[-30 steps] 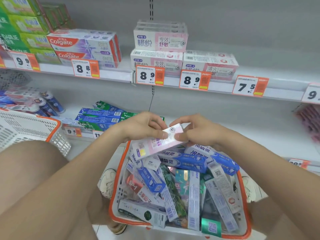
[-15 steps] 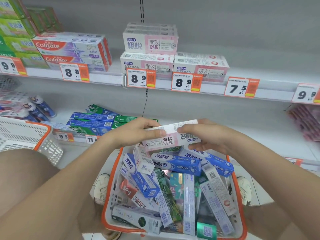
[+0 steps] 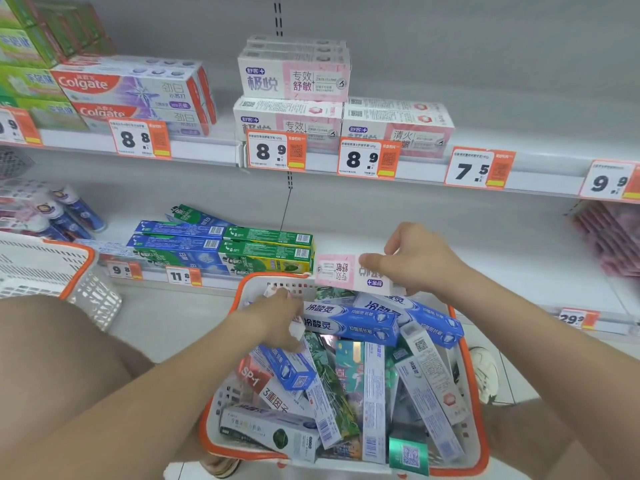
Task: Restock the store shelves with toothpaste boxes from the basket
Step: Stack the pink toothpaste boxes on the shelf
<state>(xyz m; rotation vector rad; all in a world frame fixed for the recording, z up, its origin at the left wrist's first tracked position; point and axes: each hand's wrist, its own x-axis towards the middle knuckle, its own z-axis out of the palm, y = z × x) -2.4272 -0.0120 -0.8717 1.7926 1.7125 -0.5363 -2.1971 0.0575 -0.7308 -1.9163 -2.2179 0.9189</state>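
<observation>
Two hands work over the orange-rimmed basket (image 3: 263, 277) of jumbled toothpaste boxes. Thumb on its front, the right hand (image 3: 419, 261) pinches a pink-and-white toothpaste box (image 3: 337, 271) (print upside down), holding it level just above the basket's far rim, in front of the lower shelf (image 3: 485, 244). Inside the basket, the left hand (image 3: 277, 317) has its fingers curled round a small white box (image 3: 296, 330).
</observation>
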